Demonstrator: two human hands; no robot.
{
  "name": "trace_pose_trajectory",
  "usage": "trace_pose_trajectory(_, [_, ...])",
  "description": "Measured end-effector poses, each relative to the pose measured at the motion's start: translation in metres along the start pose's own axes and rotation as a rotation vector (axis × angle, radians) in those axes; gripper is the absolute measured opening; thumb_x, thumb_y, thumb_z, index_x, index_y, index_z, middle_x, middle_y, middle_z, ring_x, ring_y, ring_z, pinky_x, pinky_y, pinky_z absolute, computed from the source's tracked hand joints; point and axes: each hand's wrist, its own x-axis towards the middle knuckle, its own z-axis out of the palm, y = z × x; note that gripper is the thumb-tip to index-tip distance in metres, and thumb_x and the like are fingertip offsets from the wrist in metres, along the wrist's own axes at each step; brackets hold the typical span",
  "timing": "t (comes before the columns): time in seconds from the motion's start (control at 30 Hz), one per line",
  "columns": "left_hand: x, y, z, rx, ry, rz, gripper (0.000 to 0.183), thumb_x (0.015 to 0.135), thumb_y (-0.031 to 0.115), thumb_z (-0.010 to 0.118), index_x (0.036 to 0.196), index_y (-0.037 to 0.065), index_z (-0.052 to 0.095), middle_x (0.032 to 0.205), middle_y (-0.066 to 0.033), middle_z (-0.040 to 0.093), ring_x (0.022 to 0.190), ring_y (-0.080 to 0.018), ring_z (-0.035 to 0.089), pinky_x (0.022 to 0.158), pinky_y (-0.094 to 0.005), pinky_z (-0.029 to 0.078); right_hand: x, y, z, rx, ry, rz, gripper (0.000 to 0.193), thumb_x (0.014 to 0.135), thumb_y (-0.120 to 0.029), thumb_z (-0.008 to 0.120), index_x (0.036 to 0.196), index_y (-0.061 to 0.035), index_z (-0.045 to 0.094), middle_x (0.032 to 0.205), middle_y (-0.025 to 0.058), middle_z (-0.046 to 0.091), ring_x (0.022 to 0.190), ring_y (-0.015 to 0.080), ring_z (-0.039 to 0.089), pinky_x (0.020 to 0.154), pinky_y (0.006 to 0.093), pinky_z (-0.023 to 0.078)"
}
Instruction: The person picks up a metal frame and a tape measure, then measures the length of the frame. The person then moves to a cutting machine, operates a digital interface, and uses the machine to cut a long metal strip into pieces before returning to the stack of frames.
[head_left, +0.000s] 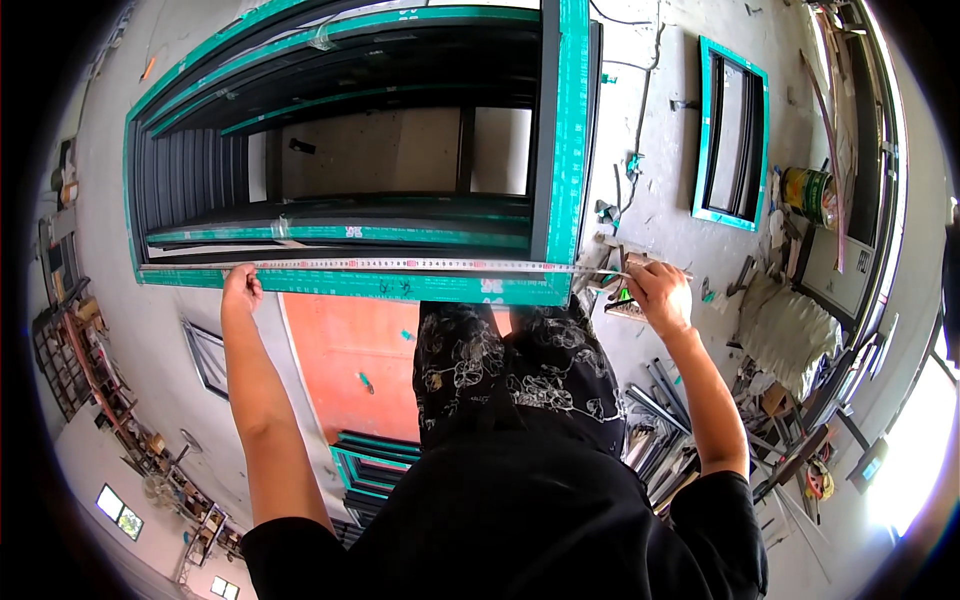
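Observation:
A tape measure's pale blade (440,265) is stretched straight along the near edge of a large dark window frame (568,150), whose faces carry green protective film. My left hand (242,286) is closed on the blade toward the frame's left end, fingers curled at its edge. Beyond the frame's right corner, my right hand (660,297) grips the other end of the tape measure. Its fingers hide most of what they hold, so the case cannot be made out. The frame's near side lies just in front of my legs.
A smaller green-filmed frame (731,133) lies at the right, near a printed can (808,195). Dark metal profiles (662,398) are piled at lower right. Beside my legs is an orange board (350,350), with more frames (375,462) below it. A cable (655,60) crosses the floor.

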Motion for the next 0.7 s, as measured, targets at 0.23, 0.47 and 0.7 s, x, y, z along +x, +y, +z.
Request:
trace_pose_trajectory(0.23, [-0.0060,0.0018,0.0012,-0.010,-0.025,0.014,0.020,0.085,0.019,0.062,0.070,0.016,0.049,0.058,0.0065,0.042,0.046,-0.0059,0.041,0.040,-0.0186,0.033,-0.0024,-0.0004,0.0039,-0.022,0.017,-0.012,0.013,0.078,-0.022,0.070,0.085,-0.0107,0.067,0.073,0.0071,0.057,0.076,0.0282,0.059,0.072,0.0412,0.048])
trace_pose_trajectory(0.47, [-0.0039,0.0011,-0.0031,0.000,-0.013,0.001,0.018,0.086,0.018,0.062,0.073,0.016,0.050,0.059,0.0075,0.042,0.047,-0.0051,0.041,0.041,-0.0184,0.032,-0.0019,-0.0018,0.0036,-0.040,-0.001,-0.053,0.013,0.079,-0.021,0.069,0.087,-0.0105,0.067,0.073,0.0074,0.057,0.076,0.0282,0.059,0.072,0.0415,0.048])
trace_pose_trajectory(0.7, [0.0013,0.0043,0.0028,-0.002,-0.014,-0.006,0.018,0.086,0.017,0.062,0.073,0.015,0.050,0.059,0.0064,0.042,0.048,-0.0055,0.043,0.041,-0.0185,0.033,-0.0010,0.0011,0.0046,-0.036,-0.009,-0.044,0.014,0.078,-0.020,0.070,0.088,-0.0106,0.067,0.073,0.0075,0.057,0.076,0.0282,0.059,0.071,0.0409,0.048])
